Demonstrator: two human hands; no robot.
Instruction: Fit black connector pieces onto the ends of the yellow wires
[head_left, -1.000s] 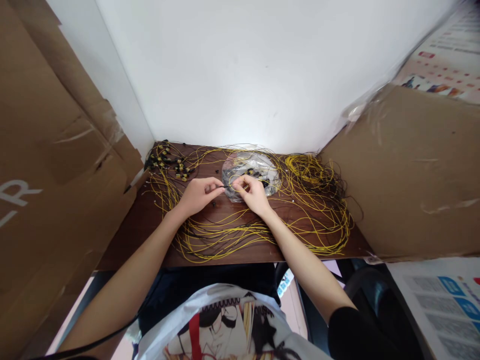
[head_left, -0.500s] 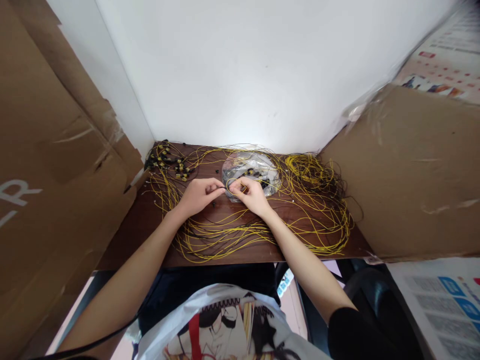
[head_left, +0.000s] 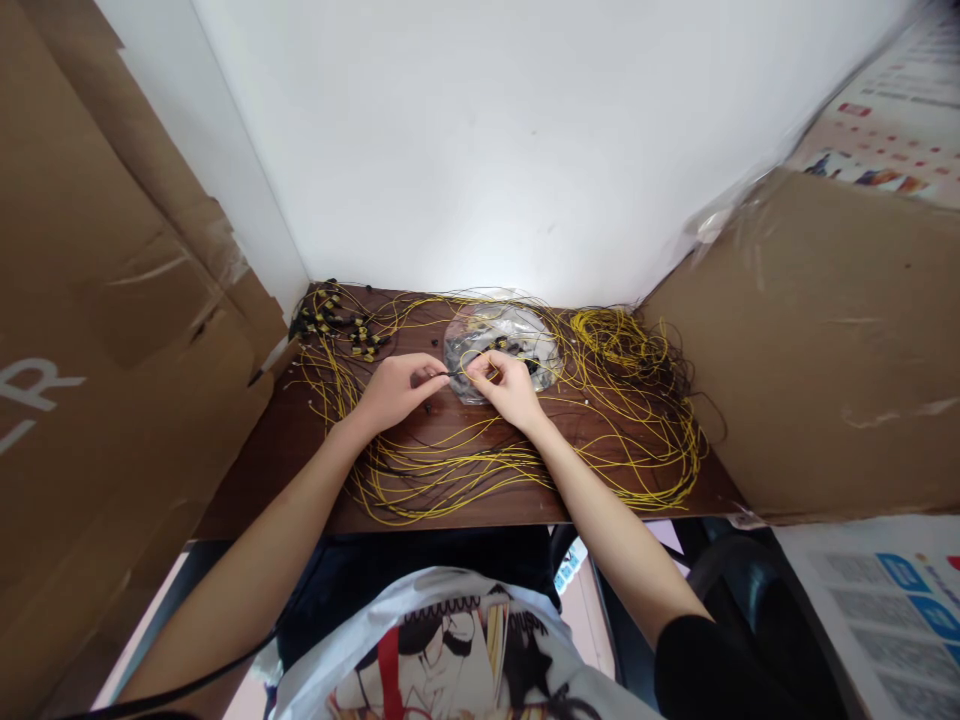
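- Plainly, the left cardboard panel [head_left: 97, 270] is showing a large white "R", tilted, with part of another white character lying below it.
- The white printed cloth [head_left: 442, 665] over the person's front is carrying a line drawing, a red strip, a dark star and slanting dark lettering; "oshi" is seeming to show, but it is too distorted to read surely.
- The lower-right sheet [head_left: 885, 620] is bearing blue blocks and grey patches, while the upper-right sheet [head_left: 892, 110] is displaying a red label, rows of print and small pictures; their wording is staying too small or blurred to read.
- The wire [head_left: 465, 356] is looping thin and yellow between the two hands, above the table and in front of the clear plastic bag [head_left: 536, 325], with a slim black part running toward the left fingertips.
- The left hand [head_left: 401, 388] is pinching that black end between thumb and forefinger.
- The right hand [head_left: 507, 388] is gripping the yellow loop, its fingers curling closed.
- Yellow and black wires [head_left: 622, 345] are tangling across the brown table [head_left: 262, 480]; black-and-yellow connectors [head_left: 330, 318] are clustering at its back left corner.
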